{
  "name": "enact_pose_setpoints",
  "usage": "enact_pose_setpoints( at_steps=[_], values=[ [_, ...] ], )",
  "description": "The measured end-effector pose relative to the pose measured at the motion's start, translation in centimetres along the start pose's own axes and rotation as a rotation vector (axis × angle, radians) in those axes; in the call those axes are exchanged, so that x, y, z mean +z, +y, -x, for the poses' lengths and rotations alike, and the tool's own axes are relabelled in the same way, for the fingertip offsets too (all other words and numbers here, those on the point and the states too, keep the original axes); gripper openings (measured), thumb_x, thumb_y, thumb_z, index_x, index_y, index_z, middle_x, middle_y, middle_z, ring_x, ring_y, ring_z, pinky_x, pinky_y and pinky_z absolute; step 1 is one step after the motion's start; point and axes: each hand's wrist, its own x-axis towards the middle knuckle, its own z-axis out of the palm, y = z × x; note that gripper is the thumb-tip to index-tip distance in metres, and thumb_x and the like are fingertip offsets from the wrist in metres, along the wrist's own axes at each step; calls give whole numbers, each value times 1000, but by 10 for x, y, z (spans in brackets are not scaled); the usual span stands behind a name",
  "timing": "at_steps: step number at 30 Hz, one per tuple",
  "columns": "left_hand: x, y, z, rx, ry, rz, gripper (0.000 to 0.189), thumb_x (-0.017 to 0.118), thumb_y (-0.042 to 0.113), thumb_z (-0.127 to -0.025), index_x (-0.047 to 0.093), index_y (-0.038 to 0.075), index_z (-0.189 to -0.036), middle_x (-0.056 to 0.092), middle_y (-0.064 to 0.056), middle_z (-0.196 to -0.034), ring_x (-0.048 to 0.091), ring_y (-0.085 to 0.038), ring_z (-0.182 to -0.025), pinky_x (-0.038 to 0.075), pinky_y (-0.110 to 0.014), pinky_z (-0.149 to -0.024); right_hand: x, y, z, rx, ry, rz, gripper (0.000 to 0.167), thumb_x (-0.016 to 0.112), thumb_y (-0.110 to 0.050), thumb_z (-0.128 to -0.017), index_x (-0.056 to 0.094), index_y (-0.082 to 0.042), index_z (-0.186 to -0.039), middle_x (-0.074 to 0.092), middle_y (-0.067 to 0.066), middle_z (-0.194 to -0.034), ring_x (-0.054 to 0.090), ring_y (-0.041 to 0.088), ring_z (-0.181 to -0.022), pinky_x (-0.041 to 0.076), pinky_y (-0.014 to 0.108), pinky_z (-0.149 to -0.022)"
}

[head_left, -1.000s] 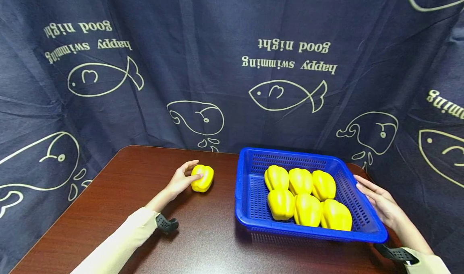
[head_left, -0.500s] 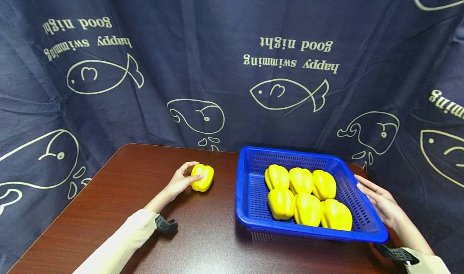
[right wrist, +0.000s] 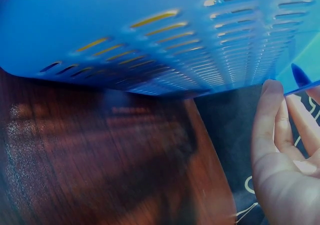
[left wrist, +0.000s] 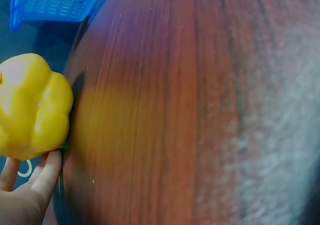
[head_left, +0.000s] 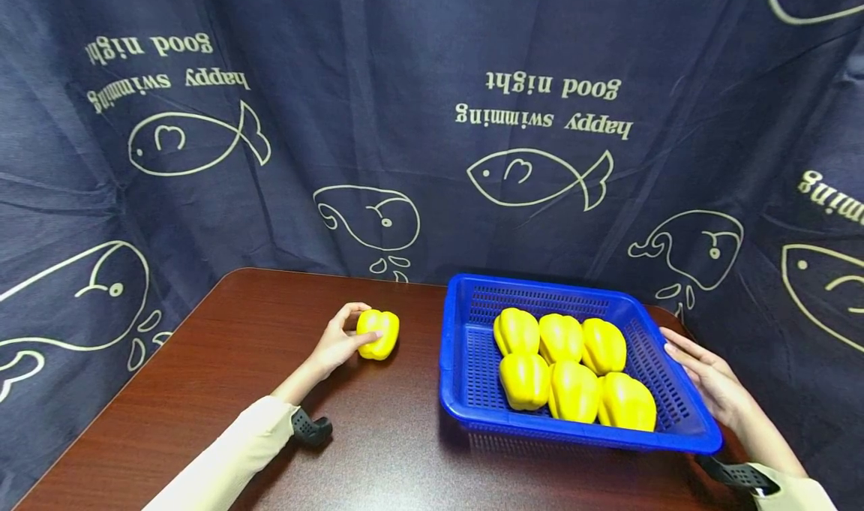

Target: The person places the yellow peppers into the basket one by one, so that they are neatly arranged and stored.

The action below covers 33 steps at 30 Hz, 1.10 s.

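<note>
A yellow bell pepper (head_left: 386, 337) is in my left hand (head_left: 340, 341), thumb on its near side and fingers behind it, over the left part of the table. In the left wrist view this bell pepper (left wrist: 33, 107) fills the left edge, fingers (left wrist: 48, 174) at its lower end. A blue plastic basket (head_left: 466, 419) with slotted walls stands to the right, several more yellow bell peppers (head_left: 574, 391) lying in two rows inside. My right hand (head_left: 718, 382) holds its right rim. The right wrist view shows fingertips (right wrist: 272, 87) at the basket's edge.
The dark reddish wooden table (head_left: 202, 376) has a rounded far left corner. Behind it hangs a navy curtain (head_left: 432, 121) with fish and whale outlines and upside-down lettering. Black straps (head_left: 310, 426) sit at both wrists, by the pale sleeves.
My left thumb lies slightly lower across the bell pepper than before. The basket, the peppers inside and my right hand keep their places.
</note>
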Motion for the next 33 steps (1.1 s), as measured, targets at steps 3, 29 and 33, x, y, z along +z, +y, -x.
enact_pose_setpoints(
  at_steps=[3, 29, 33],
  values=[
    [1, 0, 0, 2, 0, 2, 53, 74, 6, -80, 48, 5, -126, 52, -23, -124, 63, -21, -87, 51, -22, -70, 0, 0, 0, -1, 5, 13, 43, 35, -10, -104, 66, -35, -120, 71, -10, -109, 71, 12, -93, 58, 27, -76],
    [14, 3, 4, 15, 93, -39, 50, 80, 9, -72, 58, 8, -117, 58, -16, -112, 60, -14, -80, 48, -22, -68, 2, 1, 1, -16, 2, -15, 44, 34, -8, -104, 66, -33, -120, 72, -9, -110, 70, 12, -95, 58, 26, -77],
    [16, 5, 3, -9, 113, -28, 50, 81, 7, -71, 59, 9, -117, 59, -13, -110, 59, -13, -80, 48, -21, -70, 2, 1, 1, -21, 5, -10, 43, 35, -8, -104, 67, -33, -120, 72, -8, -109, 71, 12, -94, 58, 26, -77]
  ],
)
